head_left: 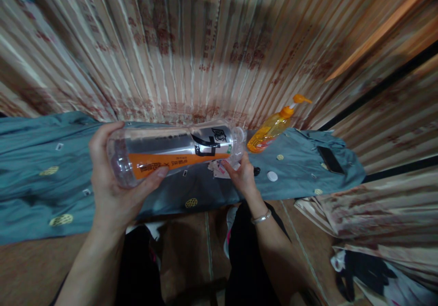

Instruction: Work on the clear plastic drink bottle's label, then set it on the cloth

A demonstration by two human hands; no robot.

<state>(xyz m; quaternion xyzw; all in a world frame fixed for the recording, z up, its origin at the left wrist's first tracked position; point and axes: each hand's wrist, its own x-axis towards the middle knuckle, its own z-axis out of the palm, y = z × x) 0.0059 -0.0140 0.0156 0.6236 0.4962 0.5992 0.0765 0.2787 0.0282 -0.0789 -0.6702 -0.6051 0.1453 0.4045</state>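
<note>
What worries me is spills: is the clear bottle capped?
No, the clear bottle has a bare mouth; a white cap lies on the cloth.

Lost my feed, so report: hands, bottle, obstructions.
Left hand grips clear bottle sideways, uncapped. Right hand by its mouth, touching crumpled paper. White cap, soap bottle close by.
</note>
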